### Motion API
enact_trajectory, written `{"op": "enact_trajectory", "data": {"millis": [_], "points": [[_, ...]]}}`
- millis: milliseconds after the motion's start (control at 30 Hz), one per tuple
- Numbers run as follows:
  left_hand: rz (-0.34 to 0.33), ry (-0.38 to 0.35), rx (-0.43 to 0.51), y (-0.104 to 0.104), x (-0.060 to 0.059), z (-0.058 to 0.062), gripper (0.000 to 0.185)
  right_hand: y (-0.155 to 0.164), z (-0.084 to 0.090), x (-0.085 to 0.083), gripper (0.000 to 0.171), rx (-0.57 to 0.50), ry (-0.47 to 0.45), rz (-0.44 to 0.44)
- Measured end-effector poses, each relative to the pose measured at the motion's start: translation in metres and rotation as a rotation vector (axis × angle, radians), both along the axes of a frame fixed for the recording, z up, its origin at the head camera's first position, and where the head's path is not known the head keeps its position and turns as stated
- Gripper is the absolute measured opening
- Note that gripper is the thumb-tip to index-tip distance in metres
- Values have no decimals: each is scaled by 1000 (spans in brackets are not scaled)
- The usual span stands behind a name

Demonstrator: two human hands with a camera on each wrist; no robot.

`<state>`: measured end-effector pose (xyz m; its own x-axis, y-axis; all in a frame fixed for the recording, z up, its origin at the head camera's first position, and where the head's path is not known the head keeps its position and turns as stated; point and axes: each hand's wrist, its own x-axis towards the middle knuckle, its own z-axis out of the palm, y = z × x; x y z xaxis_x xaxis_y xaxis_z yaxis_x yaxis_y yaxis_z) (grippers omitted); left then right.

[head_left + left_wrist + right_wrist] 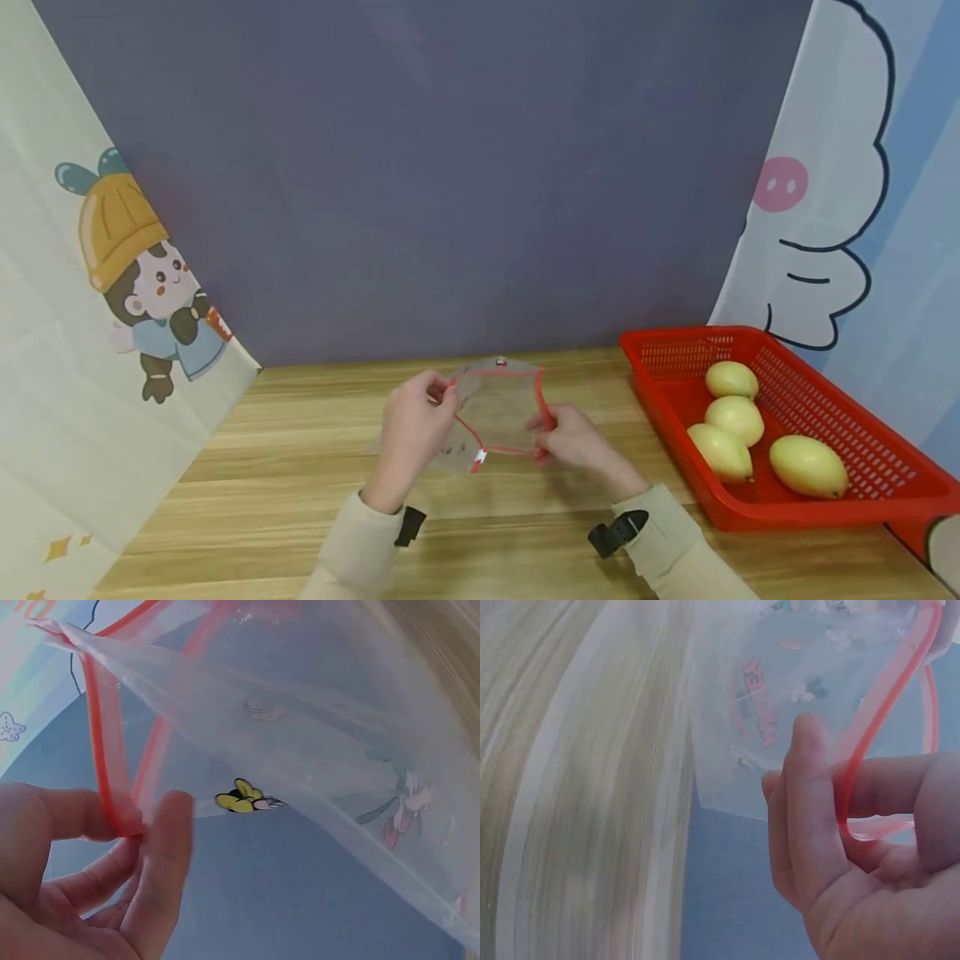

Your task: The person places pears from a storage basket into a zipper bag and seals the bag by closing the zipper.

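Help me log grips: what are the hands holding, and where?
Both hands, left and right, pinch a clear zip bag by its red-edged mouth, one at each side.

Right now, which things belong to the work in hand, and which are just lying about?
In use:
clear zip bag, mouth held open
left hand, pinching its red rim
right hand, pinching the opposite rim

Lying about:
red basket
four yellow fruits inside it

No legible words, numbers or brand names anywhere. Only blurred pink lettering on the clear zip bag (pixel 780 705), too smeared to read. Cartoon prints without text elsewhere.
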<state>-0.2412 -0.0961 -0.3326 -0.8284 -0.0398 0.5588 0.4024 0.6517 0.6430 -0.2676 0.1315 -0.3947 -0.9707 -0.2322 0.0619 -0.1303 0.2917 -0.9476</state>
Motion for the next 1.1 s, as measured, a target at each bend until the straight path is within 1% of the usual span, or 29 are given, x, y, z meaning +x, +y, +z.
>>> {"op": "enact_trajectory", "data": {"millis": [167, 300, 400, 467, 567, 600, 667, 833, 867, 933, 1033, 1100], "points": [[2, -54, 27, -5, -1, 2, 11, 0, 1, 1, 24, 0, -13, 23], [-4, -61, 32, -8, -3, 1, 22, -1, 3, 3, 21, 16, -21, 36], [-10, -59, 24, -10, -5, -1, 27, -1, 6, 4, 19, 19, -29, 47], [-22, -60, 17, -11, -6, -1, 24, -1, 9, 6, 20, 15, -28, 53], [-41, -53, 12, -11, -8, -2, 14, -1, 12, 7, 20, 3, -21, 49], [-48, -50, 13, -10, -9, -2, 11, -1, 13, 7, 20, -2, -14, 42], [-54, -43, 18, -9, -9, -2, 7, -3, 15, 6, 17, -6, 14, -1], [-70, -31, 46, -4, -10, -5, 6, -4, 19, 5, 10, -26, 109, -200], [-70, -25, 56, -3, -11, -6, 6, -4, 20, 5, 9, -36, 122, -229], [-70, -15, 82, -3, -11, -6, 7, -2, 21, 3, 9, -57, 138, -254], [-68, -18, 122, -4, -11, -5, 7, 0, 22, 0, 10, -93, 135, -245], [-73, -34, 143, -7, -10, -4, 8, 2, 23, -2, 10, -108, 133, -237]]}}
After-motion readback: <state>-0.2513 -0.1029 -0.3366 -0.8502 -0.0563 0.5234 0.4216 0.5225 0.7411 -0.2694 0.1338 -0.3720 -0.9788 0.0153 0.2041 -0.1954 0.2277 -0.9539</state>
